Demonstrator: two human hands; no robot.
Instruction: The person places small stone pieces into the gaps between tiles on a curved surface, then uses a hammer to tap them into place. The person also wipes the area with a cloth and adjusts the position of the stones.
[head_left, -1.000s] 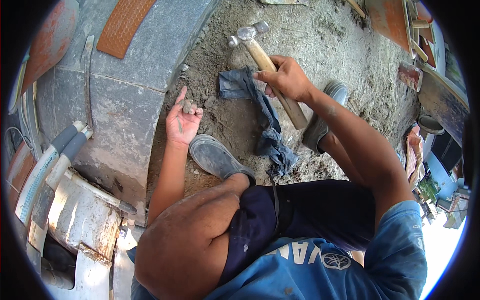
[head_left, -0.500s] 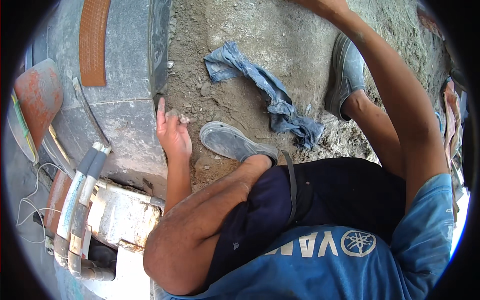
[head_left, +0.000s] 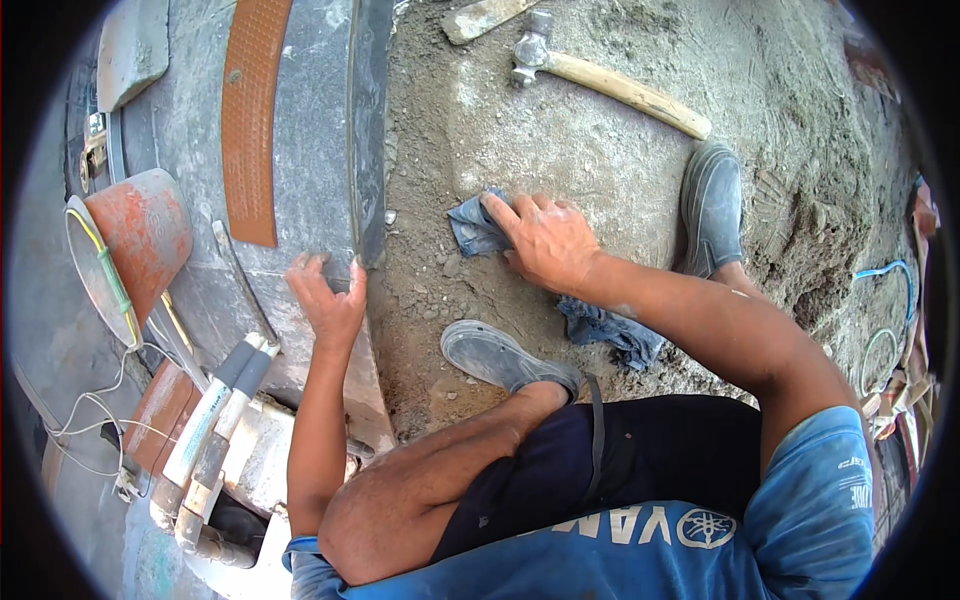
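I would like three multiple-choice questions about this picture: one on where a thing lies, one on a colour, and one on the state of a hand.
1. Where does the hammer lie?
A. on the sandy ground beyond the right hand
B. in the left hand
C. on the orange strip

2. What colour is the cloth under the right hand?
A. red
B. blue
C. yellow

3. What is the left hand doing?
A. gripping the hammer
B. holding a shoe
C. resting with spread fingers on the grey panel

Answers: 1 A, the hammer lies alone on the ground, no hand on it. 2 B, the cloth shows blue beside the fingers. 3 C, its fingers lie open on the panel's edge.
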